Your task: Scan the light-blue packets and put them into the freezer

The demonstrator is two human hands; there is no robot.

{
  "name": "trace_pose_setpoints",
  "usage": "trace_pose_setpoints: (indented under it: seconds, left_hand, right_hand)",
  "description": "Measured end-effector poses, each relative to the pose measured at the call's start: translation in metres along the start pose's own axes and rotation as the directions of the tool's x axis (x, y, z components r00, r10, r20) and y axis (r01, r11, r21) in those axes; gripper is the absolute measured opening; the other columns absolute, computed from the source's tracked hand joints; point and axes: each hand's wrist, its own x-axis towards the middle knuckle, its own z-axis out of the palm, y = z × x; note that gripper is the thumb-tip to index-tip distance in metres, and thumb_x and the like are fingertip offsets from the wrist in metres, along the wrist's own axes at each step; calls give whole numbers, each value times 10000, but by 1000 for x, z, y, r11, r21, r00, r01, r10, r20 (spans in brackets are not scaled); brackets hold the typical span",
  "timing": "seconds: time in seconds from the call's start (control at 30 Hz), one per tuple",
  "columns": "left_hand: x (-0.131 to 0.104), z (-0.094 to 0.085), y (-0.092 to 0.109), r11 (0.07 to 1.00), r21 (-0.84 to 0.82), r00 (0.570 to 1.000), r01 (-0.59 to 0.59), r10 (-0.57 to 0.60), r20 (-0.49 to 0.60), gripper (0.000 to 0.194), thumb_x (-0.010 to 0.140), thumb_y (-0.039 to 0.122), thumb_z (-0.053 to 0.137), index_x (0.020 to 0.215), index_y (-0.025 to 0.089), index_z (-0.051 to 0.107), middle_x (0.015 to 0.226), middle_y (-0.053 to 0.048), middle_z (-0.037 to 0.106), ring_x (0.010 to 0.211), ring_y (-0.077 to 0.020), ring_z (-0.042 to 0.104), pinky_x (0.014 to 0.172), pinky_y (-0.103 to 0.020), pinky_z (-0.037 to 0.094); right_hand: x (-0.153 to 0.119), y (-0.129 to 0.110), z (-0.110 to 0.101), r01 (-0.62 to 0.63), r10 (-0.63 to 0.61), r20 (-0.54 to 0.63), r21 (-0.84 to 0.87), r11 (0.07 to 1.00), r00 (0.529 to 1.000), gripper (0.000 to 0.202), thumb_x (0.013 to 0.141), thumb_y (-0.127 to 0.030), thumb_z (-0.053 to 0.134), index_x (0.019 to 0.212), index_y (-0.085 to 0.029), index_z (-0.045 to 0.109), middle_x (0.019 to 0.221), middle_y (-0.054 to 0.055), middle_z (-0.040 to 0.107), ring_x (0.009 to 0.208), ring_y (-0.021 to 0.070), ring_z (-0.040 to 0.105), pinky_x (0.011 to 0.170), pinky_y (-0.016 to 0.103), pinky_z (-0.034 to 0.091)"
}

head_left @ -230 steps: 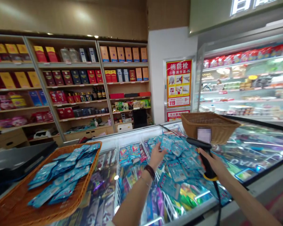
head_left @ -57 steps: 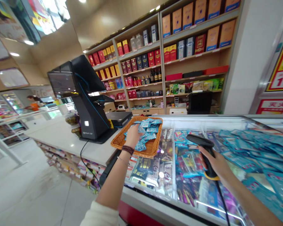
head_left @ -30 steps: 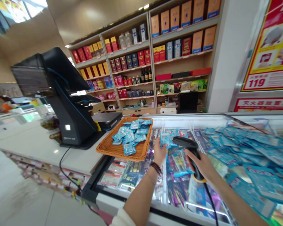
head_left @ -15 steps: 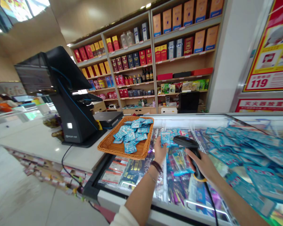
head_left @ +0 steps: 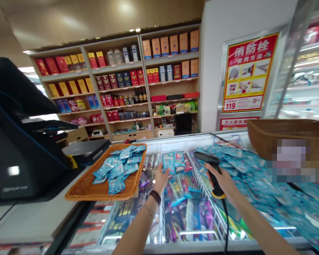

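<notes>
My left hand (head_left: pixel 161 177), with a dark beaded bracelet at its wrist, pinches a small blue packet (head_left: pixel 168 163) over the glass top of the freezer. In my right hand (head_left: pixel 220 180) is a black barcode scanner (head_left: pixel 208 158), wrapped by the fingers, its head angled left toward the packet but apart from it. To the left, an orange-brown wicker basket (head_left: pixel 77 193) carries a heap of similar blue packets (head_left: pixel 116 170). Many more blue packets (head_left: pixel 257 184) lie spread to the right of the scanner.
Colourful wrapped goods show through the glass of the chest freezer (head_left: pixel 191 235). A dark checkout terminal (head_left: pixel 21 141) and a flat grey device (head_left: pixel 89 148) stand on the left counter. At the right, a brown basket (head_left: pixel 271 132) rests above the packets. The scanner's cable (head_left: pixel 227 223) hangs down toward me.
The view has swung to the right, bringing the brown basket and the whole red poster into sight. Both hands keep hold of the packet and the scanner.
</notes>
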Motion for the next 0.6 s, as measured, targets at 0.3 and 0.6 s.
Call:
trace_pose_setpoints:
  seconds: [0.3, 0.6]
  left_hand:
    - [-6, 136, 40, 993, -109, 935, 50, -8, 355, 455, 743, 317, 815, 1150, 214, 641, 994, -56, 702, 826, -189, 688, 643, -277, 597]
    - [-17, 242, 72, 968, -217, 864, 126, 1, 504, 675, 710, 222, 852, 1346, 191, 629, 1458, -200, 598, 1250, -338, 651, 1055, -476, 542]
  right_hand:
    - [-14, -43, -113, 11, -52, -295, -138, 990, 954, 460, 657, -625, 804, 675, -235, 560, 513, -37, 584, 343, 111, 474, 342, 253, 349]
    - [-30, -39, -166, 55, -102, -388, -130, 990, 916, 524, 649, -665, 814, 816, -198, 645, 534, -44, 592, 344, 130, 494, 342, 271, 362]
